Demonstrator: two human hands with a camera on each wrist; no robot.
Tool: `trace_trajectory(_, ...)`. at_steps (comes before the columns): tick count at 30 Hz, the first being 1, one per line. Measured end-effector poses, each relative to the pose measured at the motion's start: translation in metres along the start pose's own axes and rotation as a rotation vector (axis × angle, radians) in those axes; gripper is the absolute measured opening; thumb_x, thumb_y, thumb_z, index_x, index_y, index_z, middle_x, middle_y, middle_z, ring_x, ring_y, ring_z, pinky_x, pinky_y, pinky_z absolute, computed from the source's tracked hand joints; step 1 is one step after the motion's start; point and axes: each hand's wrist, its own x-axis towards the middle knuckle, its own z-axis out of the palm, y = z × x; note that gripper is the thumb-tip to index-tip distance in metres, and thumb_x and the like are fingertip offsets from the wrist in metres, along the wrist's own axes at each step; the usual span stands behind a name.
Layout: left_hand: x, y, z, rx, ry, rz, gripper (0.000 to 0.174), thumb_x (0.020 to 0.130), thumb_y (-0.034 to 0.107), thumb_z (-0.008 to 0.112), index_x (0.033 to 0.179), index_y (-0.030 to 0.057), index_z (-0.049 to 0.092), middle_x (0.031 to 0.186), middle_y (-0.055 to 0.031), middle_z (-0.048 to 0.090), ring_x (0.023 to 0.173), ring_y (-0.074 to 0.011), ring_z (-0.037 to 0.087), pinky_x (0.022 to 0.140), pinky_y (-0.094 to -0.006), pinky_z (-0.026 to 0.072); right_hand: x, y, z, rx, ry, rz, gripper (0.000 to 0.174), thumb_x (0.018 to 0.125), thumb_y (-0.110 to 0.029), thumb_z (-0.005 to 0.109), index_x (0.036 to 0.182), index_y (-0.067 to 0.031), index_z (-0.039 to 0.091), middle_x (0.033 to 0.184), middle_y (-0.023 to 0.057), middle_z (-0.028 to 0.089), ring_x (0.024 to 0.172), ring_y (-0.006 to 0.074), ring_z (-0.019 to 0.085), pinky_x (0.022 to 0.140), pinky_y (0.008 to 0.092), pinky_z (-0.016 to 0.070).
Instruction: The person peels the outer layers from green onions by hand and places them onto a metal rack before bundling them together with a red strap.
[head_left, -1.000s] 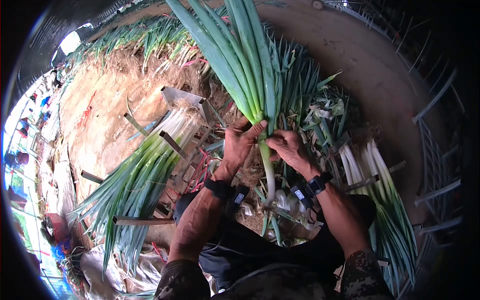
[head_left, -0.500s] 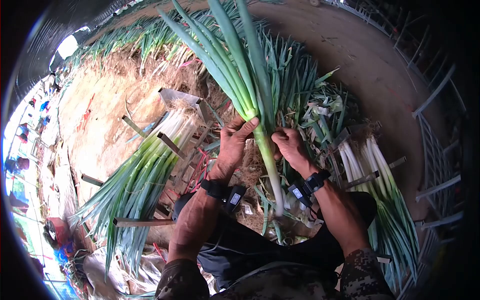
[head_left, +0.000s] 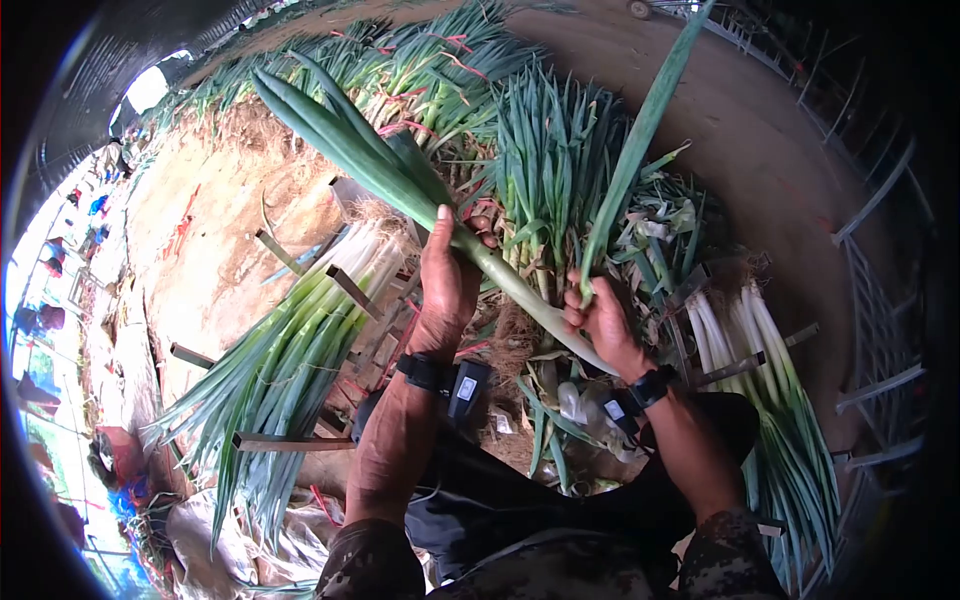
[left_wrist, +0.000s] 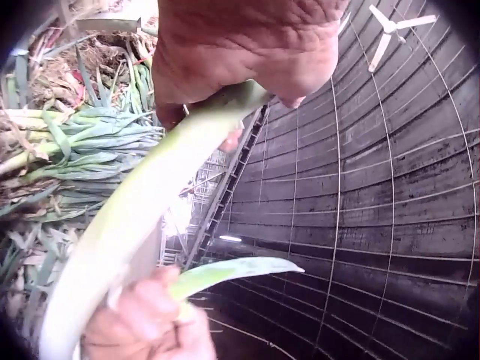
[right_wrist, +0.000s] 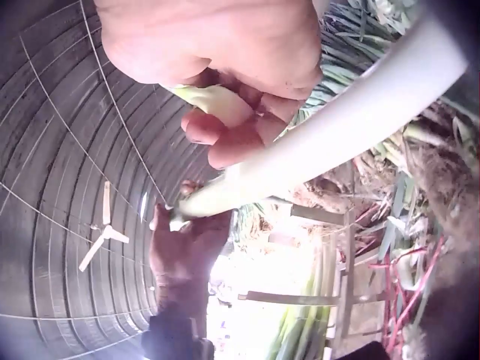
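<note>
A large green onion (head_left: 520, 285) slants across the middle of the head view, leaves up to the left and white stem down to the right. My left hand (head_left: 447, 285) grips it where the leaves meet the stem, thumb along the upper side. Between the curled fingers of my right hand (head_left: 612, 325) is the base of one long green leaf (head_left: 640, 150), peeled away from the stem and pointing up. In the right wrist view, the pale end of the leaf (right_wrist: 225, 105) shows in those fingers, close beside the white stem (right_wrist: 337, 124).
To the left, green onions (head_left: 290, 340) lie roots up on a rack with metal bars (head_left: 290, 441). A second bunch (head_left: 765, 380) rests on bars at the right. Ahead stand more green onions (head_left: 550, 150), beside a heap of leaf scraps (head_left: 660, 225). Plastic scraps (head_left: 585, 405) lie below my hands.
One leaf has come away from the green onion in my right hand, which has moved slightly right. My left hand has tilted the stalk, its leafy top swinging left.
</note>
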Motion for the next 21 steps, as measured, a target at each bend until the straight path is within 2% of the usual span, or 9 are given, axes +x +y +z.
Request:
trace_trajectory(4, -0.001, 0.02, -0.015, -0.063, -0.019, 0.061, 0.042, 0.097, 0.05, 0.058, 0.111, 0.0109, 0.051, 0.087, -0.0085, 0.062, 0.076, -0.0194, 0.057, 0.071, -0.0343, 0.0467, -0.014, -0.002, -0.063, -0.567, 0.203, 0.025, 0.037, 0.099, -0.039, 0.054, 0.106, -0.0032, 0.064, 0.07, 0.0004, 0.057, 0.055, 0.0083, 0.054, 0.049, 0.0266, 0.0505)
trace_trajectory(6, -0.003, 0.027, -0.012, -0.068, -0.027, 0.104, 0.047, 0.097, 0.053, 0.056, 0.116, 0.0105, 0.054, 0.085, -0.0074, 0.062, 0.072, -0.0183, 0.056, 0.067, -0.0324, 0.0457, -0.018, 0.021, -0.12, -0.762, 0.343, 0.136, 0.03, 0.096, -0.032, 0.057, 0.099, -0.0037, 0.067, 0.071, 0.0084, 0.066, 0.061, 0.0202, 0.064, 0.054, 0.035, 0.0527)
trace_trajectory(8, -0.001, 0.025, -0.011, -0.101, -0.042, 0.115, 0.051, 0.097, 0.056, 0.054, 0.119, 0.0098, 0.055, 0.083, -0.0072, 0.062, 0.069, -0.0181, 0.056, 0.066, -0.0317, 0.0451, -0.012, 0.049, -0.166, -1.269, 0.348, -0.069, 0.026, 0.093, -0.028, 0.058, 0.094, -0.0043, 0.068, 0.078, 0.0148, 0.069, 0.071, 0.031, 0.067, 0.06, 0.042, 0.0533)
trace_trajectory(9, -0.006, 0.026, -0.007, -0.035, -0.08, 0.147, 0.065, 0.096, 0.062, 0.049, 0.129, 0.0067, 0.054, 0.085, -0.009, 0.061, 0.068, -0.0222, 0.055, 0.067, -0.0378, 0.0451, -0.013, 0.051, -0.166, -1.52, 0.346, -0.175, 0.023, 0.092, -0.025, 0.058, 0.092, -0.0046, 0.069, 0.081, 0.018, 0.07, 0.076, 0.0364, 0.069, 0.063, 0.0455, 0.0536)
trace_trajectory(12, -0.009, 0.034, -0.006, -0.102, -0.083, 0.105, 0.071, 0.094, 0.068, 0.047, 0.128, 0.0063, 0.055, 0.082, -0.0086, 0.061, 0.065, -0.0224, 0.055, 0.067, -0.0378, 0.0444, -0.02, 0.034, -0.147, -1.535, 0.292, 0.035, 0.019, 0.089, -0.023, 0.059, 0.088, -0.0065, 0.069, 0.087, 0.0212, 0.068, 0.087, 0.044, 0.065, 0.074, 0.0516, 0.052)
trace_trajectory(16, -0.008, 0.036, -0.012, -0.163, -0.163, 0.089, 0.077, 0.091, 0.072, 0.046, 0.124, 0.0036, 0.058, 0.078, -0.0081, 0.059, 0.063, -0.0219, 0.054, 0.064, -0.0361, 0.0437, -0.015, 0.037, -0.15, -1.674, 0.376, -0.111, 0.018, 0.088, -0.023, 0.061, 0.085, -0.0066, 0.068, 0.084, 0.0204, 0.068, 0.084, 0.0429, 0.066, 0.071, 0.0518, 0.0515)
trace_trajectory(17, -0.008, 0.036, -0.008, -0.155, -0.019, 0.133, 0.076, 0.092, 0.074, 0.043, 0.117, 0.0036, 0.06, 0.071, -0.0053, 0.057, 0.055, -0.0189, 0.052, 0.056, -0.0339, 0.0434, -0.018, 0.037, -0.154, -1.696, 0.392, -0.111, 0.017, 0.087, -0.022, 0.062, 0.084, -0.0066, 0.067, 0.083, 0.0201, 0.068, 0.083, 0.0429, 0.066, 0.071, 0.0519, 0.0514)
trace_trajectory(19, -0.011, 0.052, -0.009, -0.108, -0.072, 0.188, 0.076, 0.092, 0.075, 0.041, 0.112, 0.0042, 0.06, 0.067, -0.0028, 0.055, 0.05, -0.0163, 0.049, 0.049, -0.0313, 0.0412, -0.027, 0.039, -0.181, -1.756, 0.429, -0.179, 0.013, 0.085, -0.018, 0.063, 0.081, -0.0055, 0.066, 0.079, 0.0192, 0.067, 0.079, 0.0425, 0.066, 0.067, 0.0518, 0.0511)
trace_trajectory(21, -0.017, 0.082, -0.004, -0.079, -0.038, 0.264, 0.076, 0.092, 0.077, 0.037, 0.106, 0.0053, 0.059, 0.061, 0.0015, 0.052, 0.042, -0.0122, 0.044, 0.039, -0.0272, 0.0363, -0.039, 0.039, -0.222, -1.848, 0.389, -0.017, 0.014, 0.085, -0.018, 0.061, 0.084, -0.0059, 0.069, 0.084, 0.0204, 0.068, 0.081, 0.0416, 0.066, 0.069, 0.0521, 0.0513)
